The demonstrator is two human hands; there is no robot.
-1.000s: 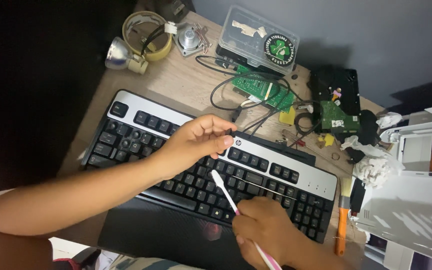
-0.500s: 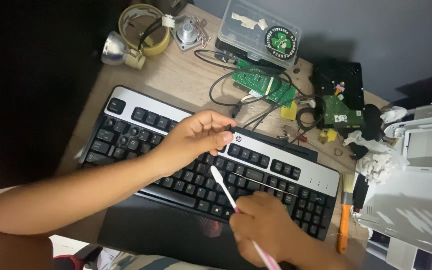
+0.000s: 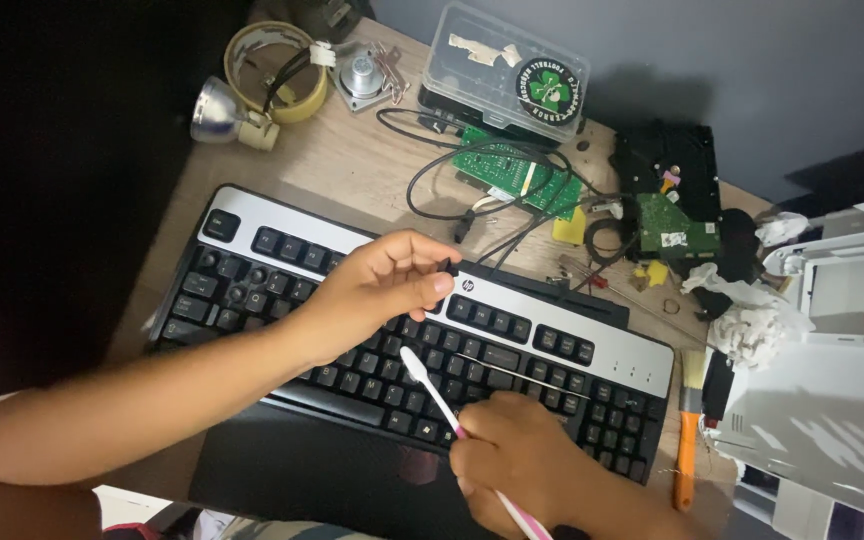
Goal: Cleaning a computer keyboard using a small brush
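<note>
Two grips: both closed, each on its own thing.
Left grip: left hand [image 3: 377, 285] pinches a small dark piece [image 3: 449, 266] between thumb and forefinger tips, fingers drawn tight; it looks like a keycap, though too small to be sure.
Right grip: right hand [image 3: 512, 460] wrapped narrow round the pink-and-white handle of a toothbrush [image 3: 432, 385], bristle head pointing up-left, resting on or just above the middle key rows.
Keyboard: black and silver keyboard [image 3: 592, 345] lies slantwise on the desk [image 3: 352, 170], under both hands.
Step, as judged: brushing among the keys while the pinched piece is held clear.
Next move calls for: light short strokes, head kept low between keys, pinch kept firm so the piece does not drop.
Around: green circuit board [image 3: 512, 170] and black cables [image 3: 432, 200] beyond the keyboard; clear plastic box [image 3: 482, 60] further back; orange-handled brush [image 3: 689, 430] at the right end.
</note>
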